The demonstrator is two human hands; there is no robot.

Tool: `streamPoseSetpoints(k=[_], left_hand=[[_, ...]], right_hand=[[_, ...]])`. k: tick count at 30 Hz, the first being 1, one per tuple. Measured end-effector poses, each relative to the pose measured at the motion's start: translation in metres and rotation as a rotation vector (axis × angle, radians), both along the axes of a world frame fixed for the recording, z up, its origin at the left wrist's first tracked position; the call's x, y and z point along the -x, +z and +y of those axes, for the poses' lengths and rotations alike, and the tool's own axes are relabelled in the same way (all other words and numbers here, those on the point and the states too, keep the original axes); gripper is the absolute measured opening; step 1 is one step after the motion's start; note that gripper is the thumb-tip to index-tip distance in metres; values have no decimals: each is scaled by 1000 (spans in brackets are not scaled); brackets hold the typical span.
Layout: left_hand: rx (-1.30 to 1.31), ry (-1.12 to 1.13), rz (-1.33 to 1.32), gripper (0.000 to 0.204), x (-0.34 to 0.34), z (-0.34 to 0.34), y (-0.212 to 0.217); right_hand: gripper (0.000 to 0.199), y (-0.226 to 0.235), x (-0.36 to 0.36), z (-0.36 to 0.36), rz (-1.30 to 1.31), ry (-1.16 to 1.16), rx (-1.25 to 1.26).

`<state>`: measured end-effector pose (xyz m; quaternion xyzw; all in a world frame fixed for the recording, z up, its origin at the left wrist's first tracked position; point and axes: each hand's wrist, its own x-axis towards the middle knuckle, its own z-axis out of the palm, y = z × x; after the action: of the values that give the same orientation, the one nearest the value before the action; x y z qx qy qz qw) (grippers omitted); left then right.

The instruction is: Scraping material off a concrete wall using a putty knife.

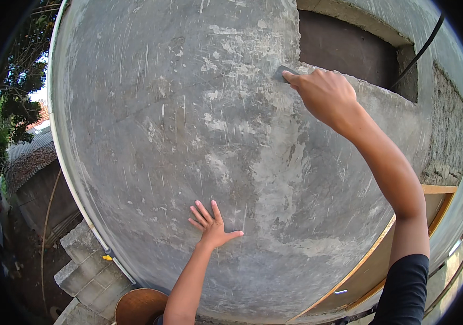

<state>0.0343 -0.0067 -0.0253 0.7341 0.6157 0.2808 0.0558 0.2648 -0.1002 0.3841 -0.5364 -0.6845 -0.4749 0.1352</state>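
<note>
A grey cement-plastered wall [177, 141] fills most of the view, with pale scraped patches and streaks. My right hand [326, 97] reaches up to it, fingers closed around a small flat scraper blade [284, 73]. The blade lies against the wall just below and left of the corner of a recessed opening [350, 46]; its handle, if any, is hidden in my fist. Lower down, my left hand [212, 227] rests on the plaster with fingers spread, holding nothing.
A black cable [426, 46] crosses the opening at upper right. A wood-framed panel [361, 271] stands at lower right. On the left a white pipe [58, 135] with a yellow valve handle [107, 257] runs down beside concrete blocks [93, 276]. A round brown object [139, 306] sits below.
</note>
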Motion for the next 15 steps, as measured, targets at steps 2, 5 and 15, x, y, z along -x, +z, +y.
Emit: streamPoseSetpoints(k=[2, 5, 15], left_hand=[[-61, -19, 9, 155, -1, 1, 0], [-169, -33, -18, 155, 1, 4, -9], [-114, -48, -17, 155, -1, 2, -9]], right_hand=[[42, -3, -1, -1, 9, -8, -66], [48, -1, 19, 0, 61, 18, -39], [61, -14, 12, 11, 58, 18, -50]])
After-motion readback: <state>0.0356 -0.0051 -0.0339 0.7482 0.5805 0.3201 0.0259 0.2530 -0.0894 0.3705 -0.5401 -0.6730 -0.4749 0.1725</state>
